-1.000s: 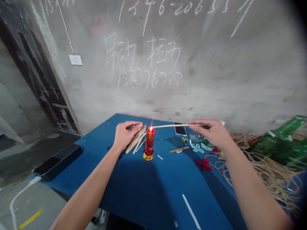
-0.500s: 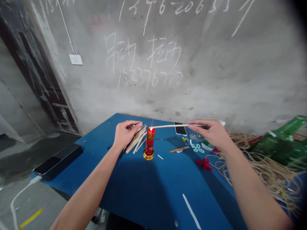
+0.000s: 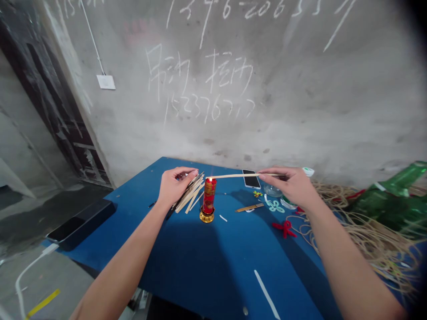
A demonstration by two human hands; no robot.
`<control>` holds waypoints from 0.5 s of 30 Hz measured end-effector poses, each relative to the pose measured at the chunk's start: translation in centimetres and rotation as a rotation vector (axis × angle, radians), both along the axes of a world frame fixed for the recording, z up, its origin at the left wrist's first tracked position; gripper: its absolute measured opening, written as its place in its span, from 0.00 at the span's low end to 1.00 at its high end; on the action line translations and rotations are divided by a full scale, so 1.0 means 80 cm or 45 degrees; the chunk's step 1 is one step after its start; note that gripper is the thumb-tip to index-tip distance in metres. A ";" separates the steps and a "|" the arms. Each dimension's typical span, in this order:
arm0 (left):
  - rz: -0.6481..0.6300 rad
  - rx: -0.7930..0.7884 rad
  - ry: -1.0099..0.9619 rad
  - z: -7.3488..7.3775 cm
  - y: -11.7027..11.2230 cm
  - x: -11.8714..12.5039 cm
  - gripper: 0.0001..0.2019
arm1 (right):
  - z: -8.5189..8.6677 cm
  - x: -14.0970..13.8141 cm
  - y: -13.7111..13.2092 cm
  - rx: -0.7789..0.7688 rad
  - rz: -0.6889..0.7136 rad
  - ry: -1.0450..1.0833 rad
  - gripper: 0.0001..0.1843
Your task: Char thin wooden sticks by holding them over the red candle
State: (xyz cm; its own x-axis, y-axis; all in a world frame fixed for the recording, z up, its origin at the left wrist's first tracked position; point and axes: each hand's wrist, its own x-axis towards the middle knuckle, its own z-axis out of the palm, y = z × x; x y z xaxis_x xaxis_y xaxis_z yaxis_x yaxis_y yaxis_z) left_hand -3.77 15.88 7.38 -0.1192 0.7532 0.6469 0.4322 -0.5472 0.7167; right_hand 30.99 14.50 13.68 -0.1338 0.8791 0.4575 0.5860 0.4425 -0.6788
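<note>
A lit red candle (image 3: 208,201) in a gold base stands on the blue table (image 3: 200,262). My right hand (image 3: 289,184) pinches one end of a long pale strip (image 3: 238,176), held level with its far tip over the flame. My left hand (image 3: 175,185) rests to the left of the candle, fingers curled on a bundle of pale strips (image 3: 190,195) lying on the table.
A phone (image 3: 251,178) lies behind the candle. Small knotted ornaments, red (image 3: 283,228) and pale green (image 3: 274,206), a short strip (image 3: 248,208) and a glass dish (image 3: 272,191) sit to the right. Loose rattan cords (image 3: 367,231) and green plastic (image 3: 393,200) fill the right side. A dark box (image 3: 78,224) lies at left.
My right hand has shifted a little to the left with the strip, so its tip now reaches just past the flame. The left hand has stayed put.
</note>
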 end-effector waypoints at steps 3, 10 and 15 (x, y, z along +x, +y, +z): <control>-0.006 -0.005 0.013 -0.001 0.000 -0.001 0.12 | -0.001 0.000 0.000 -0.017 -0.008 -0.011 0.23; -0.021 -0.014 0.006 0.000 -0.001 0.000 0.13 | -0.004 0.000 0.003 -0.014 -0.011 -0.021 0.24; -0.023 -0.006 0.006 0.000 -0.001 0.000 0.13 | -0.004 -0.003 0.002 -0.011 0.005 0.003 0.23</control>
